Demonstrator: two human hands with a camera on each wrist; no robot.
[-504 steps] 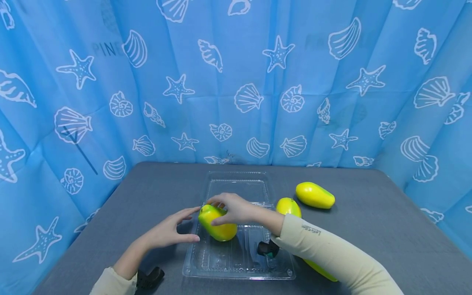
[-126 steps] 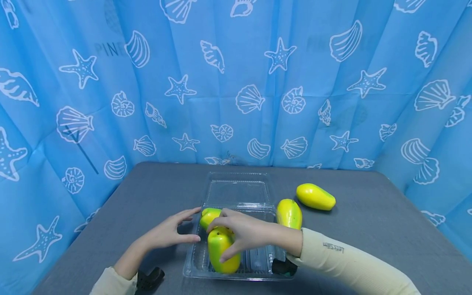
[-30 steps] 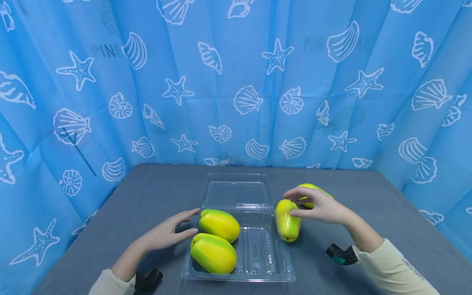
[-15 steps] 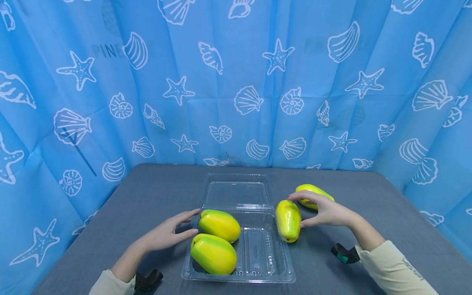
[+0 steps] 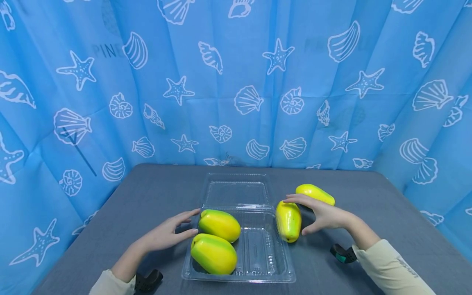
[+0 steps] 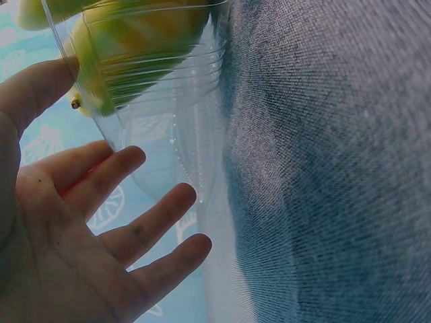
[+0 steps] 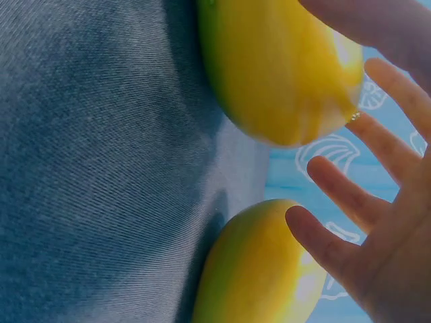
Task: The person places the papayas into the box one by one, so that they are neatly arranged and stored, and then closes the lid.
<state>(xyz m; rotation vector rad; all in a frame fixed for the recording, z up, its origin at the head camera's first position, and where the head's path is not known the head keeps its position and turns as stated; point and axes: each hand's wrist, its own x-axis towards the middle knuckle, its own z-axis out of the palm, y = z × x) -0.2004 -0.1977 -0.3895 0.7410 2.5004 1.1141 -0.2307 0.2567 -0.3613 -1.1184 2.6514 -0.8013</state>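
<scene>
Two yellow-green papayas lie side by side in the left half of a clear plastic clamshell box (image 5: 258,278): a rear papaya (image 5: 219,225) and a front papaya (image 5: 214,255). A third papaya (image 5: 289,223) sits against the box's right edge. My right hand (image 5: 326,214) arches over its right side, fingers spread and thumb apart from it; in the right wrist view the palm (image 7: 404,249) holds nothing. My left hand (image 5: 166,233) stays at the box's left edge, fingertips at the clear wall, fingers loosely extended. Farther back right lies a fourth papaya (image 5: 315,194), partly behind my right hand.
The box's raised-edge lid (image 5: 236,192) lies folded back behind its base. A grey cloth (image 5: 158,188) covers the table. A blue shell-print curtain (image 5: 228,82) hangs along the back and sides. Black wrist devices (image 5: 343,254) are worn under both forearms.
Earlier my right hand gripped one papaya, then another, over the box; both now lie inside. It has moved right to the third papaya, its thumb now lower and away. My left hand stays put.
</scene>
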